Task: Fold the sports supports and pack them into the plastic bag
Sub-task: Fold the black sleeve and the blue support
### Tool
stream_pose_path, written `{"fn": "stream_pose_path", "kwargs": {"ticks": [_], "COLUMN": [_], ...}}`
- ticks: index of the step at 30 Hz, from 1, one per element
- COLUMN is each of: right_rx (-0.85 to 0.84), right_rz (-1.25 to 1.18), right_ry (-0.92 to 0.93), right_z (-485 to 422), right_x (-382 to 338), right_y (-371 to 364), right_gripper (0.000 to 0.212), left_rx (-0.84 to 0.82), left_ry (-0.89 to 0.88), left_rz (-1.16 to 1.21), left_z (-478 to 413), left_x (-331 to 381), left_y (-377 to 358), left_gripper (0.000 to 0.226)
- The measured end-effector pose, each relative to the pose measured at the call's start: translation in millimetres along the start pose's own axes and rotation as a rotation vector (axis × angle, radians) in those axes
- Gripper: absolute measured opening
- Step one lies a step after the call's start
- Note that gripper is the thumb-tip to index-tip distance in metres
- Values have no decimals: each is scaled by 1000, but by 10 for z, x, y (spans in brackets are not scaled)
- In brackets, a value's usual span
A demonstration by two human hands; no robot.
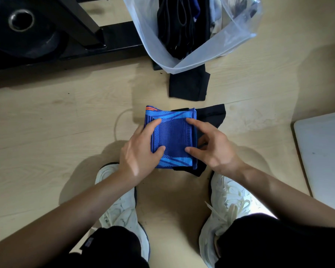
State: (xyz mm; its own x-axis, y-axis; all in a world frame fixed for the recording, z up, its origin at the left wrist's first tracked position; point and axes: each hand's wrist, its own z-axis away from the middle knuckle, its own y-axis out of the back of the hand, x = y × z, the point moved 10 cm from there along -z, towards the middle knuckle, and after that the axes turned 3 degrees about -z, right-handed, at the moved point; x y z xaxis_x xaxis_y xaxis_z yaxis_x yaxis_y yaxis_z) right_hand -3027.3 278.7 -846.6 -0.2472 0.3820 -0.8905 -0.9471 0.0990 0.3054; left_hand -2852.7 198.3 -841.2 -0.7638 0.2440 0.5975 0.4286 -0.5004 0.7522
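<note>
A folded blue knit support point(172, 136) with light-blue stripes and an orange mark lies on the wooden floor in front of my feet. My left hand point(141, 151) grips its left edge, thumb on top. My right hand point(211, 146) holds its right edge, index finger and thumb on the fabric. A black support point(213, 115) lies under it, sticking out to the right. Another black support point(190, 84) lies further away, partly under the clear plastic bag point(211, 49). The bag lies open and holds several dark supports point(178, 26).
A black weight plate point(21, 26) and a black machine frame point(85, 22) stand at the far left. A white board point(325, 155) lies at the right. My two white shoes point(122, 202) stand below the blue support. A thin white cord point(118, 122) curves on the floor.
</note>
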Motion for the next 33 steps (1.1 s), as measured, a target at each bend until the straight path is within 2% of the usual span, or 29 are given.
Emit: {"fn": "stream_pose_path", "kwargs": {"ticks": [1, 3, 6, 12, 17, 22, 24, 26, 29, 33], "right_rx": [21, 45, 40, -38, -67, -27, -4, 31, 45, -78], "right_rz": [46, 99, 86, -91, -137, -123, -185, -318, -420, -460], "right_ry": [25, 54, 61, 52, -69, -82, -94, -116, -97, -26], "right_z": [-11, -34, -59, -52, -54, -55, -79, -73, -25, 77], "right_x": [-30, -73, -91, -62, 271, 420, 424, 386, 199, -209], "right_y": [-10, -36, -73, -212, -298, -321, -309, -259, -146, -108], "right_gripper": [74, 76, 78, 74, 72, 66, 59, 52, 53, 67], "left_rx": [-4, -1, -10, -141, -257, -360, -348, -256, -144, -295], "left_ry": [13, 28, -56, -153, 11, 99, 85, 68, 64, 34], "left_rz": [-84, -107, -21, 228, 458, 600, 604, 592, 557, 823], "left_z": [-6, -14, 7, 75, 101, 127, 103, 43, -17, -9], "left_x": [8, 18, 108, 225, 109, -7, 7, -18, -36, 211], "left_y": [2, 14, -4, -193, -430, -627, -595, -462, -235, -229], "left_gripper": [74, 78, 80, 73, 73, 63, 56, 54, 60, 83]}}
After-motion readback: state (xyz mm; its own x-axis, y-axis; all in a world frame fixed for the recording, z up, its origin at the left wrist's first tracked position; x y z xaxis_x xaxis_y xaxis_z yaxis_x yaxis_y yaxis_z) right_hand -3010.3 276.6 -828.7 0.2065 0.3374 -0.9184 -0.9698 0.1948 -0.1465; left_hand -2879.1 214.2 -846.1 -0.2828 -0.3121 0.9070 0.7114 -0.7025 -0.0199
